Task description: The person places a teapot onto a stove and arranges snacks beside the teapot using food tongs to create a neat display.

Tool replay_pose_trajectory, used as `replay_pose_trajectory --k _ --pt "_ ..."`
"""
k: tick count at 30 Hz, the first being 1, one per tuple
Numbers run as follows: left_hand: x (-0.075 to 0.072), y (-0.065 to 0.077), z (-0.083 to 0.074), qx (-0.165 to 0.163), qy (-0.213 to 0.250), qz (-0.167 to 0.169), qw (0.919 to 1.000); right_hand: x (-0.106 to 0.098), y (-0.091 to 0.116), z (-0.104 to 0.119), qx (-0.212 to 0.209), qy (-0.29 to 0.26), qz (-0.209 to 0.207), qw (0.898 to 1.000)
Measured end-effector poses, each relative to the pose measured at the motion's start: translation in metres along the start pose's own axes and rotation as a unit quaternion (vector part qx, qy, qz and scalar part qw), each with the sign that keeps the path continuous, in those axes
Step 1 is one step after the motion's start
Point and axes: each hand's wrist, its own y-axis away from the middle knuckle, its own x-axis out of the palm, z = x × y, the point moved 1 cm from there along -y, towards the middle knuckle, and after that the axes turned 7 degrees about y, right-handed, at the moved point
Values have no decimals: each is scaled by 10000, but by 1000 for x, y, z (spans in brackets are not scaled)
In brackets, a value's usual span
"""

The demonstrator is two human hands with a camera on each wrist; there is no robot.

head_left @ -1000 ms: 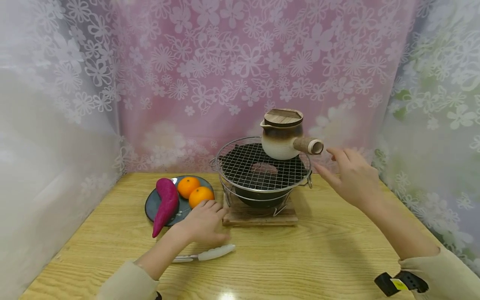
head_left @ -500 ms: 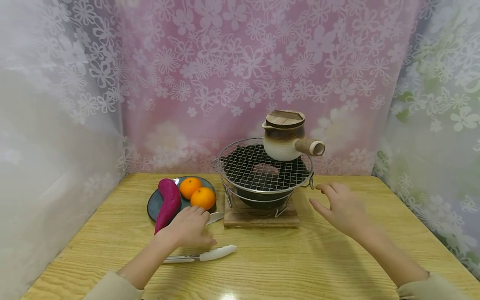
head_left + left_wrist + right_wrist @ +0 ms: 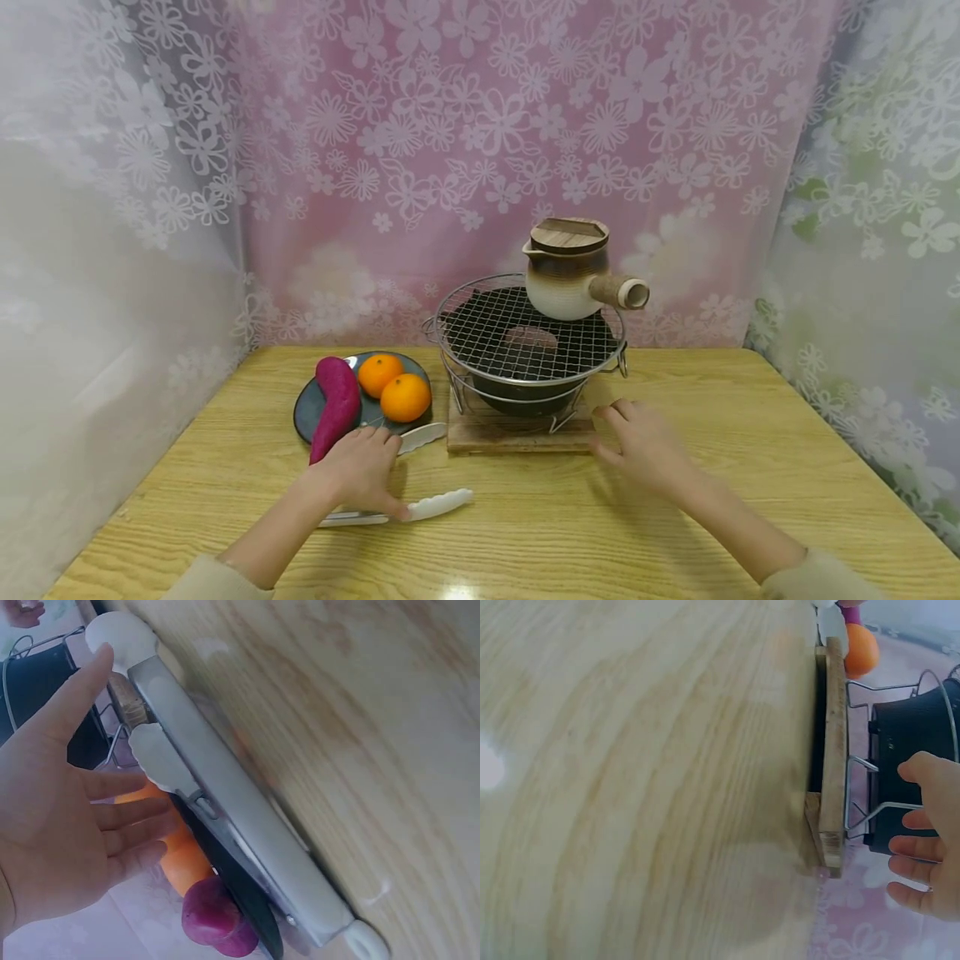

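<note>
A pair of metal tongs (image 3: 225,795) with white scalloped tips lies on the table in front of the plate, its two arms spread. My left hand (image 3: 356,471) hovers over the tongs, thumb by one arm and fingers toward the other; in the left wrist view the fingers are spread and grip nothing. My right hand (image 3: 645,450) is beside the right end of the wooden board (image 3: 517,437), fingers loosely bent and holding nothing. Whether it touches the board is unclear. On that board stands a black grill stove with a round wire grate (image 3: 495,342).
A teapot (image 3: 566,287) with a wooden lid and side handle sits on the grate's back right. Left of the stove, a dark plate (image 3: 303,412) bears a purple sweet potato (image 3: 335,408) and two oranges (image 3: 406,397). Floral curtains (image 3: 495,150) enclose the table.
My right hand has come down from near the teapot's handle to beside the wooden board. My left hand has drawn back from near the oranges to over the tongs.
</note>
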Motion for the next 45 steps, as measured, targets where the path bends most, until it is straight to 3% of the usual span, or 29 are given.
replay_pose_trajectory --k 8,13,20,33,45 --pt "4 3 4 -90 -27 62 9999 13 3 10 -150 36 786 9968" --pt "5 4 7 -92 -221 156 9996 20 3 15 -402 -8 979 9944" --pt "9 6 8 87 -416 47 9991 26 2 17 -626 28 817 9947" --pt "14 6 10 -207 190 32 9996 30 2 16 -577 44 889 9944" --pt "19 8 9 -349 302 166 9988 32 3 20 -644 144 791 9947"
